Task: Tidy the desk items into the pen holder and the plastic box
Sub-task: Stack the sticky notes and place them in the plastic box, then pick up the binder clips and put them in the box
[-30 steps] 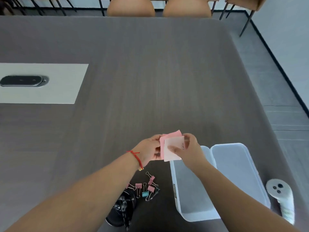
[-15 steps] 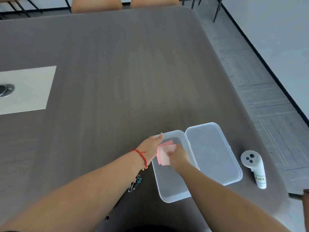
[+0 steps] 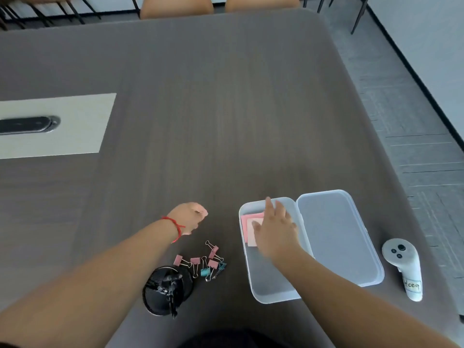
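A clear plastic box (image 3: 272, 292) lies open on the dark table, its lid (image 3: 336, 237) folded out to the right. Pink sticky notes (image 3: 248, 226) rest in the box's far end. My right hand (image 3: 275, 227) hovers flat over them with fingers spread, holding nothing. My left hand (image 3: 190, 217), with a red string on its wrist, is loosely curled and empty above the table, left of the box. Several pink and teal binder clips (image 3: 206, 262) lie between hand and box. A black mesh pen holder (image 3: 167, 288) stands nearer me with dark items inside.
A white handheld controller (image 3: 406, 267) lies right of the lid near the table's right edge. A pale inset panel (image 3: 75, 126) with a black cable port (image 3: 27, 124) is at far left. Chairs (image 3: 175, 7) stand beyond the far edge.
Both hands carried the pink notes over and down into the box. The right hand has let them go and spread flat; the left hand has pulled back to the left, empty.
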`<state>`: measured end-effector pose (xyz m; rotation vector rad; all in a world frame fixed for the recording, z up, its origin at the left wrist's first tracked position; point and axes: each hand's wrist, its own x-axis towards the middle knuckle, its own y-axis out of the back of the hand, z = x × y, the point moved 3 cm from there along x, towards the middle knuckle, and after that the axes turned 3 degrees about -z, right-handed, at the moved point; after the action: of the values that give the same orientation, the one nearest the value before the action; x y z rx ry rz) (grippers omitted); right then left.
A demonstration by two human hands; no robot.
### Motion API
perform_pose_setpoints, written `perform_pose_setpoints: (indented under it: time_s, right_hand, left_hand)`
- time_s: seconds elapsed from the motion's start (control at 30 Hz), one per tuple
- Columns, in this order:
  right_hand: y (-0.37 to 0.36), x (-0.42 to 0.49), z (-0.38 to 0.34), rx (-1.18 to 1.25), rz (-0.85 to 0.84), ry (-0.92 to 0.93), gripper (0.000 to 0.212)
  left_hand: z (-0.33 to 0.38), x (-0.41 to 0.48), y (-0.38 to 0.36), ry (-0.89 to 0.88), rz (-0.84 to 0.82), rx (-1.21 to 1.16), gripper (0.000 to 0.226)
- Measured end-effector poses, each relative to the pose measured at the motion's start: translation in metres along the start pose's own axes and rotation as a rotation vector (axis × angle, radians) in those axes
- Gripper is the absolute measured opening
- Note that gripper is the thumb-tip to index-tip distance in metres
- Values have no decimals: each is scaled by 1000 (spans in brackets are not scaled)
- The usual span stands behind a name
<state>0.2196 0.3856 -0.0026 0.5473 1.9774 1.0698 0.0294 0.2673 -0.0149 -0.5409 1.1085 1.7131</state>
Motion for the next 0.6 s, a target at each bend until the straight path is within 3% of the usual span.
perform_pose_setpoints:
  time_s: [0.07,0.1,0.2,0.27,0.4,0.5,0.6]
  right_hand:
    - [14,-21,-27,148,155,260,50]
    - [15,-34,-43,174,143,401,43]
    - [-18,-60,-76,-27,-100,648,47]
    - [-50,-61,-83,-184,-220,591,60]
    - [-99,-46,-81,-289,-286,382,82]
    - [-118,-30,-79,-336,-340,276,104]
    - [-125,-24,-77,-370,-352,287,113]
  left_hand:
    - [-16,-1,3,-38,-63,495,32]
    - [-23,-3,3,-41,-95,641,32]
    - [-46,-4,-1,-8,-199,741,40]
    - [-59,-3,-7,15,-226,709,54]
    - [-70,-3,-22,-21,-200,821,79]
    - [-76,-4,-29,-37,-187,844,88]
    - [-84,-5,-32,-48,-164,844,89]
